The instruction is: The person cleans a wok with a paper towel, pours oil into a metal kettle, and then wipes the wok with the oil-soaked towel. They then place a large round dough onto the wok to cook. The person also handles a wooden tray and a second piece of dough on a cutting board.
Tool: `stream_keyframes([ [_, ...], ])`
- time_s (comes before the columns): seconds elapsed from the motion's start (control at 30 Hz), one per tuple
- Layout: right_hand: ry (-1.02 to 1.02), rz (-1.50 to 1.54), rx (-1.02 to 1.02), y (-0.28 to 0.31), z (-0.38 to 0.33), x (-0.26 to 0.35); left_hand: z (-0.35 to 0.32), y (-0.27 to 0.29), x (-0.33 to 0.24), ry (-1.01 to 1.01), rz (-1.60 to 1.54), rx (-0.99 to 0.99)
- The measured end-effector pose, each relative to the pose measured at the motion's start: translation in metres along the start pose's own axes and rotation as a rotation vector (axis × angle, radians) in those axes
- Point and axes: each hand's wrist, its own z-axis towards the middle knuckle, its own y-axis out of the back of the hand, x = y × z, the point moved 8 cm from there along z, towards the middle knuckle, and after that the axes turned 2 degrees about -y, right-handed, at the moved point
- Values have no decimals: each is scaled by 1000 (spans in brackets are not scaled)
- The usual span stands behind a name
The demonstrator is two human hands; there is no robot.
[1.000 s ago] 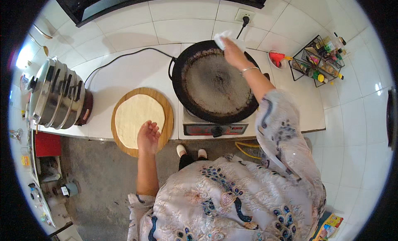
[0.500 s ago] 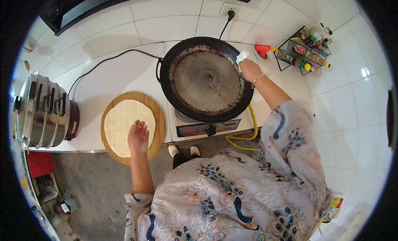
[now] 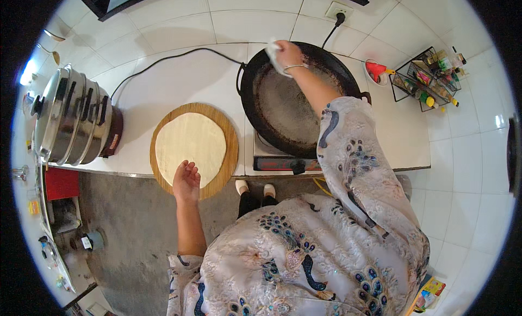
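Observation:
My right hand, with a bracelet at its wrist, presses a white crumpled wipe against the far left inner wall of a wide black pan. Whether the wipe is paper or cloth I cannot tell. The pan's flat bottom is worn grey, and it sits on an electric cooker partly hidden by my sleeve. To the left, a round flat sheet of dough lies on a round ribbed wooden board. Over the dough's near edge, my left hand is palm up with loosely curled fingers, holding nothing.
A stacked metal steamer stands at the counter's left end. At the right are a bowl with a red item and a wire rack of bottles. A black cord crosses behind the board; a plug is in the wall.
My right hand has swept the wipe from the pan's right rim across to its far left side. The whole view has shifted, while my left hand stays near the dough's front edge.

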Motion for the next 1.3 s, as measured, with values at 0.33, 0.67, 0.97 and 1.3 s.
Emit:
stream_keyframes([
  [0.33, -43, 29, 1497, 19, -186, 92, 12, -3, 34, 58, -112, 19],
  [0.67, 553, -424, 369, -4, -70, 51, 16, -11, 55, 136, -50, 57],
  [0.97, -30, -962, 802, 115, -71, -125, 33, 7, 49, 150, -59, 106],
  [1.3, 16, -166, 1264, 80, -229, 55, 46, -72, 32, 101, -110, 311],
])
